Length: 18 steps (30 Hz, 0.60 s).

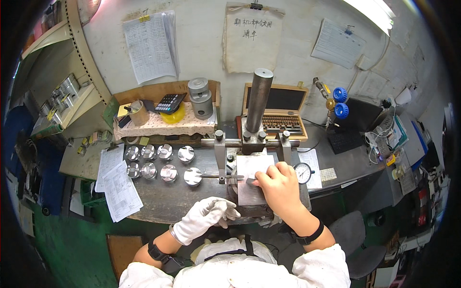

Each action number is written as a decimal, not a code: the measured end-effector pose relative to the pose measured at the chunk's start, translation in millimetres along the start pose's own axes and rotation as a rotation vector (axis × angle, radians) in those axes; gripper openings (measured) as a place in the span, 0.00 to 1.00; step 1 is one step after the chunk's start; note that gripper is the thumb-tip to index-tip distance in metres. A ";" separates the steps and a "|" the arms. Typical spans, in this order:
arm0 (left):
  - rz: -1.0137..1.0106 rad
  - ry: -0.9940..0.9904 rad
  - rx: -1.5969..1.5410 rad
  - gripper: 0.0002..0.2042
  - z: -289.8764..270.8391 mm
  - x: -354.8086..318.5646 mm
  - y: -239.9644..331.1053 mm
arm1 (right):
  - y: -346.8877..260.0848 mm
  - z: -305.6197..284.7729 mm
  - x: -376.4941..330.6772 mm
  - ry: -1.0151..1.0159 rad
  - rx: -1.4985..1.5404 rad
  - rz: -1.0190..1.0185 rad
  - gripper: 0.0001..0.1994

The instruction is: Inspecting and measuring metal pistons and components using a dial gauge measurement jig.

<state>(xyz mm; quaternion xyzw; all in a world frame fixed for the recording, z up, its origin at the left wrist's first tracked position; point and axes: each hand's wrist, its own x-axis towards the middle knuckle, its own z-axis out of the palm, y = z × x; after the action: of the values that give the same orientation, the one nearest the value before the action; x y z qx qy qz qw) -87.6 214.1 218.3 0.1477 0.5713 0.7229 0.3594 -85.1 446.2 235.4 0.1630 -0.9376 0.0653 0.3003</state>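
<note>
Your bare right hand (280, 185) rests on the flat grey steel plate (253, 180) of the measuring stand, fingers curled, with the tips pinching a small dark block (250, 181) against the plate surface; how firmly you hold it I cannot tell. Your white-gloved left hand (206, 216) lies at the front edge of the dark metal workbench (163, 201), fingers loosely bent and holding nothing.

Just right of your right hand sits the round white-faced dial gauge (303, 173), and behind it rises the thick grey steel column (259, 98) of the stand. To the left of the plate, the nearest shiny round machined metal part (192, 176) lies against a thin horizontal rod (215, 176), with seven more like it in two rows further left.

The risks, as I judge them: if your knuckles drift right, you could knock the dial gauge and upset its reading. If the small block tilts or slides under your fingertips, it may scratch the plate or slip off the front edge. Your left sleeve sweeping left could push the nearest part out of place.
</note>
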 end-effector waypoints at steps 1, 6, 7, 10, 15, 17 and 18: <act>-0.003 0.018 -0.003 0.16 -0.5 -1.0 -0.8 | -1.2 1.1 1.6 0.006 -0.011 0.017 0.08; -0.028 0.024 -0.033 0.14 -5.0 -4.3 -0.9 | -2.8 7.4 5.9 0.020 -0.010 0.047 0.08; -0.022 0.027 -0.032 0.14 -5.3 -4.5 -1.0 | -3.0 7.9 6.5 0.014 -0.011 0.051 0.08; 0.002 0.033 -0.016 0.14 -5.1 -3.1 -1.1 | -2.4 8.0 6.0 0.000 -0.010 0.066 0.08; 0.098 0.050 0.092 0.14 -3.6 5.4 4.0 | -0.5 4.1 1.3 0.010 0.004 0.090 0.14; 0.131 0.076 0.167 0.14 -4.2 9.8 10.1 | -2.1 -4.1 1.1 0.130 0.006 0.157 0.20; 0.165 0.108 0.253 0.13 -4.1 11.0 15.2 | 0.8 -5.8 -3.5 0.133 0.006 0.166 0.20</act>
<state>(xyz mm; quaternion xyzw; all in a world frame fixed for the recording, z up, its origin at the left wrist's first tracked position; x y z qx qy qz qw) -103.2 217.4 229.1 0.1991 0.6622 0.6792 0.2461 -79.6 449.1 238.1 0.0811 -0.9257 0.1031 0.3547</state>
